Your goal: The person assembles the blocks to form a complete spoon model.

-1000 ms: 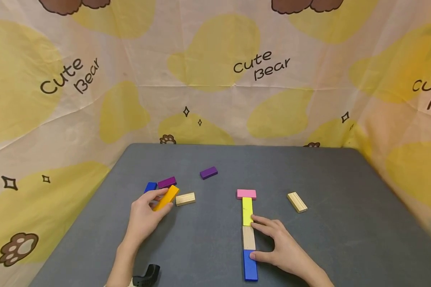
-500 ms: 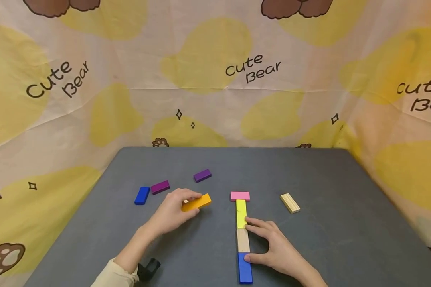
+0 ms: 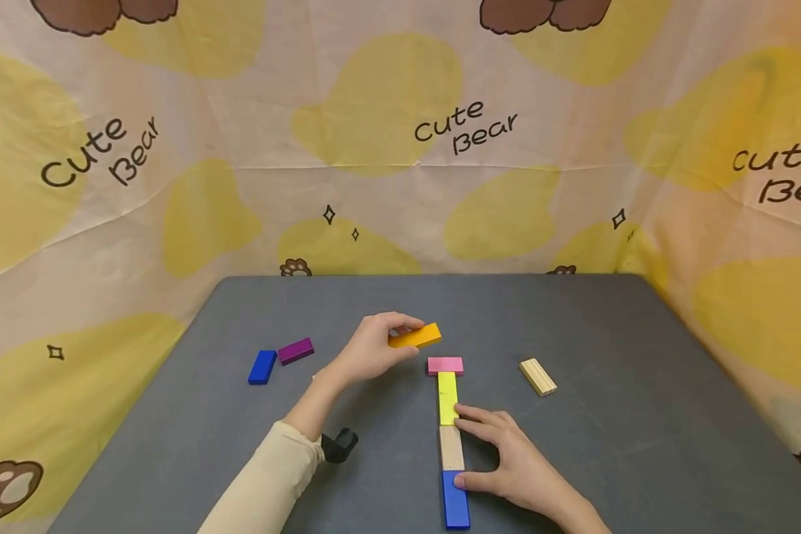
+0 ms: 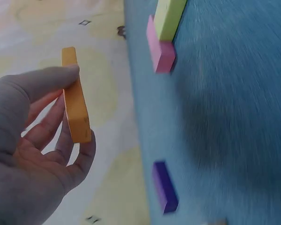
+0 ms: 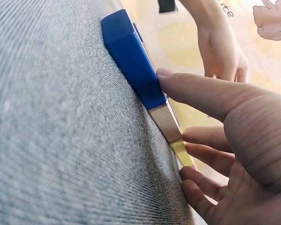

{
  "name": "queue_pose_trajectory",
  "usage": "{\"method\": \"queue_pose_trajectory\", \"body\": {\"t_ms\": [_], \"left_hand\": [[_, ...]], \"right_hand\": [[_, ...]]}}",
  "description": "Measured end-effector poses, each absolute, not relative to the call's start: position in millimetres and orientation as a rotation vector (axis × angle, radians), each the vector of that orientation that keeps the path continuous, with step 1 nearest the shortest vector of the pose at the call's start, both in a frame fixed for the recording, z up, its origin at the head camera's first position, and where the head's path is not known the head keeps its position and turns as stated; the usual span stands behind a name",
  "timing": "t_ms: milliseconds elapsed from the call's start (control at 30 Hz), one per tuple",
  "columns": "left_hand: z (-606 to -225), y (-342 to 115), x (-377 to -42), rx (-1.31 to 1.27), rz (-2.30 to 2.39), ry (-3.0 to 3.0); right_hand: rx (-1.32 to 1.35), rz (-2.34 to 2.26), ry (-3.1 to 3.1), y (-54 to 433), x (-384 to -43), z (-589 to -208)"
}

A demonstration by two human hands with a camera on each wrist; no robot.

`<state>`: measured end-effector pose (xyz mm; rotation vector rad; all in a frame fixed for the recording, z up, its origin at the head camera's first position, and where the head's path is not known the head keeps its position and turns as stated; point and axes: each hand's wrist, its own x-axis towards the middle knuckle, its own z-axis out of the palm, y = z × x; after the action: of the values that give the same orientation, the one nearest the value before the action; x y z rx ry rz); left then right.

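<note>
In the head view my left hand [image 3: 372, 347] pinches an orange block [image 3: 419, 337] in the air, above and just left of a pink block [image 3: 445, 366]. The left wrist view has thumb and fingers on the orange block [image 4: 76, 105]. Below the pink crosspiece runs a line of blocks laid end to end: yellow [image 3: 447, 393], then plain wood [image 3: 451, 447], then blue [image 3: 456, 503]. My right hand [image 3: 517, 463] lies along the line's right side. Its thumb touches the blue block [image 5: 133, 58], and its fingertips touch the yellow one. The orange block's far side is partly covered by fingers.
A loose wooden block [image 3: 538, 377] lies to the right on the grey table [image 3: 641, 415]. At the left are a blue block [image 3: 262, 367] and a magenta-purple block [image 3: 297, 351]. Another purple block [image 4: 165, 187] shows in the left wrist view, hidden by my left hand from the head camera.
My left hand has carried the orange block right and then farther back, from the left group to near the pink block. My right hand has kept its place on the line.
</note>
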<state>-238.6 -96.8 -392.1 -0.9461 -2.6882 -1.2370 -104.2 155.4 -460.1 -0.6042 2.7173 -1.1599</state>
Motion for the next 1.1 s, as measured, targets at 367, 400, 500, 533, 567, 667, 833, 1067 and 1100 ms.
{"method": "queue_pose_trajectory", "body": {"t_ms": [367,400,500,533,567,667,833,1067,1100], "left_hand": [[-418.9,-60.7,-269.6,-0.865,-1.286,-2.811],[-420.4,-60.2,-271.5,-0.846,-1.303,-2.818],[-424.3,-59.6,-276.6,-0.793,-1.35,-2.841],[-425.3,-59.5,-278.0,-0.778,-1.37,-2.847],[-426.1,-59.5,-279.2,-0.765,-1.391,-2.852],[-430.4,-58.9,-283.2,-0.73,-1.446,-2.87],[-438.9,-58.5,-286.8,-0.738,-1.492,-2.914],[-442.2,-70.4,-284.2,-0.717,-1.467,-2.928],[-442.7,-72.4,-283.9,-0.697,-1.458,-2.924]], "right_hand": [[-0.592,-1.154,2.696,154.8,-105.0,-459.5],[-0.595,-1.15,2.7,154.9,-105.1,-459.7],[-0.597,-1.157,2.7,154.6,-104.7,-459.3],[-0.59,-1.156,2.697,154.6,-104.7,-459.3],[-0.585,-1.154,2.696,154.4,-104.8,-459.4],[-0.573,-1.158,2.688,154.3,-105.1,-458.8],[-0.59,-1.152,2.704,155.0,-105.3,-459.4],[-0.612,-1.149,2.726,156.1,-104.7,-461.3],[-0.614,-1.149,2.727,156.4,-104.8,-461.3]]}}
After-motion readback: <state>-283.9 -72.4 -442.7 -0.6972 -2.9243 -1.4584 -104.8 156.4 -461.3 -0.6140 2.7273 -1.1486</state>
